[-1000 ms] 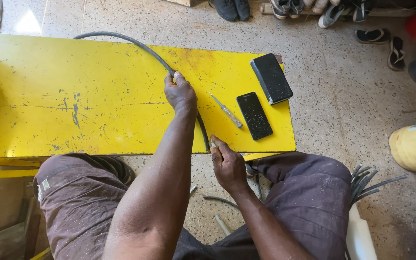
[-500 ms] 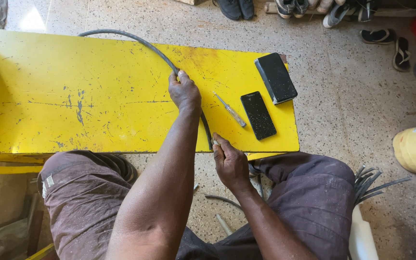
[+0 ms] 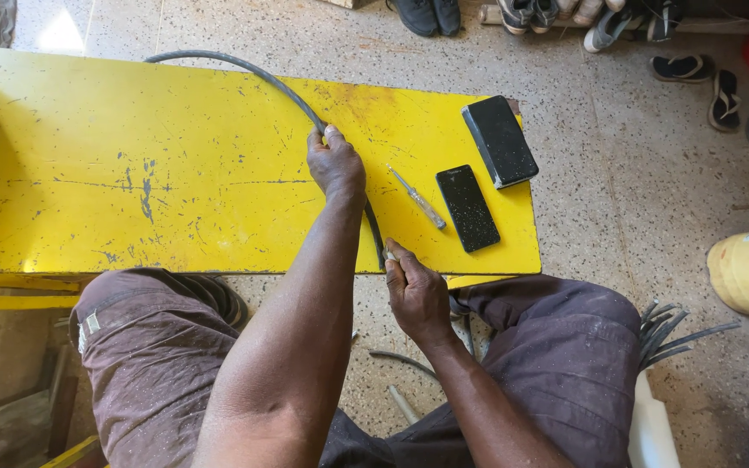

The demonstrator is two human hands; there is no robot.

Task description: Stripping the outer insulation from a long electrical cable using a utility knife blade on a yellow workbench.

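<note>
Curving across yellow table (image 3: 175,173), long grey cable (image 3: 253,74), scuffed, both hands gripping

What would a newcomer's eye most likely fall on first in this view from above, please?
Probably the scuffed bright yellow table filling the left and middle. Next, the two hands on the long dark cable that curves across it: the left hand presses the cable on the tabletop, and the right hand grips its end at the near edge. To the right lie a small screwdriver and two dark phones.
</note>
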